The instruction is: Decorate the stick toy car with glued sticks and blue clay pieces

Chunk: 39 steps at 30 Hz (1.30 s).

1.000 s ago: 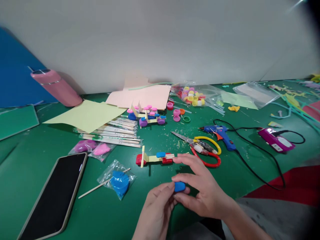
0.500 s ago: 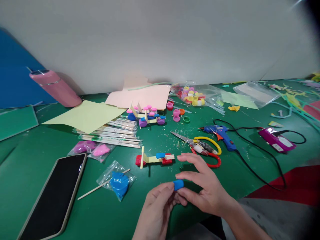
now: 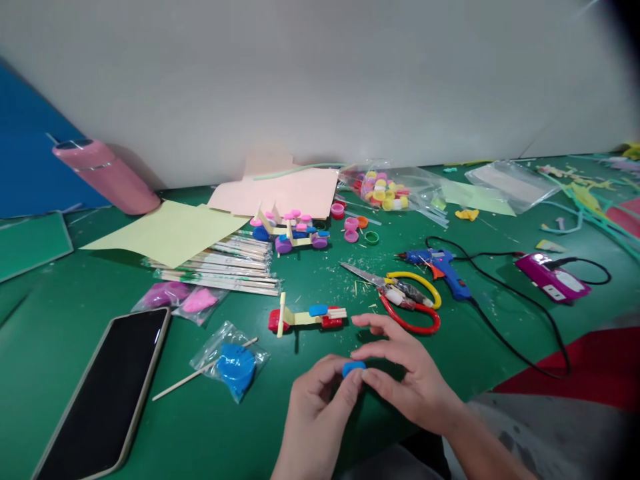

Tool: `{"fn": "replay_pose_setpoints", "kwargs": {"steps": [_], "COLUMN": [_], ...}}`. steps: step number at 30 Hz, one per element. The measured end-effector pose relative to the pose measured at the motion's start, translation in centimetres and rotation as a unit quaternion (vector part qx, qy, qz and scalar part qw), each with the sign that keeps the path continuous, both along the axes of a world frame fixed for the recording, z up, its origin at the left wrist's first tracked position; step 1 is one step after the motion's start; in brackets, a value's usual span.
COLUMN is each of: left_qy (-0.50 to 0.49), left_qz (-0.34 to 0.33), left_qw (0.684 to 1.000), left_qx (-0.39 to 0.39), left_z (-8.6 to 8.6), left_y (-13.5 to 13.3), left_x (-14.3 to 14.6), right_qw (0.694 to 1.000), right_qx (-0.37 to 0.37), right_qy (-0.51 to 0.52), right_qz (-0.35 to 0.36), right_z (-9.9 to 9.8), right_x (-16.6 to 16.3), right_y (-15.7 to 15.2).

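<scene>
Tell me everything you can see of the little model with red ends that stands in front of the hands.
The little model has a chunky, plastic-looking red part at each end, joined by a pale yellow strip. At its left end in the picture, a pale bar rises. Near the other end sits a rounded blue pad, clay-like, and pale sticks lie beside it. It rests on the green table; no hand touches it.

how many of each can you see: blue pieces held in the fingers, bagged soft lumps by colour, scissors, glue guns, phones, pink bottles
Held blue piece: 1
Bagged blue lump: 1
Bagged purple lump: 1
Bagged pink lump: 1
Scissors: 1
Glue gun: 1
Phone: 1
Pink bottle: 1
Total: 8
</scene>
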State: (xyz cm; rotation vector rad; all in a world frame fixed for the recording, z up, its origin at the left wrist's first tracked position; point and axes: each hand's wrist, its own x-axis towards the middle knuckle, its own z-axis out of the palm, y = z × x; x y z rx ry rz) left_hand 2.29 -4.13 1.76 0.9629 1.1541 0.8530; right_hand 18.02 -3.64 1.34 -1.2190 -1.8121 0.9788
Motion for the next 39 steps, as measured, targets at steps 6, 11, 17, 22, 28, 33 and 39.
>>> {"fn": "replay_pose_setpoints", "kwargs": {"steps": [6,11,17,22,28,33,39], "left_qy": [0.05,0.072,0.077,0.107,0.092,-0.067,-0.138], "left_qz": [-0.01,-0.003,-0.036,-0.051,-0.058,0.0,0.023], "left_qw": [0.995,0.994,0.994,0.99,0.992,0.991,0.976], "left_qx": [0.083,0.083,0.068,0.07,0.057,-0.117,-0.166], "left_z": [0.3,0.6,0.7,0.8,0.4,0.3,0.6], "left_y": [0.1,0.2,0.3,0.5,0.6,1.1,1.5], "left_x": [-0.1,0.1,0.0,0.1,-0.1,-0.1,0.1], "right_qw": [0.997,0.993,0.988,0.991,0.994,0.995,0.998], "right_qx": [-0.03,-0.051,-0.075,-0.058,-0.043,-0.024,0.049], "right_qy": [0.069,0.106,0.129,0.111,0.09,0.078,-0.04], "right_qz": [-0.014,-0.011,-0.025,-0.037,-0.052,-0.049,-0.008], "right_z": [-0.3,-0.6,-0.9,-0.9,-0.8,-0.9,-1.2], "right_x": [-0.3,-0.5,-0.7,-0.9,-1.0,-0.7,-0.6], "right_y": [0.1,0.1,0.1,0.1,0.1,0.1,0.4]}}
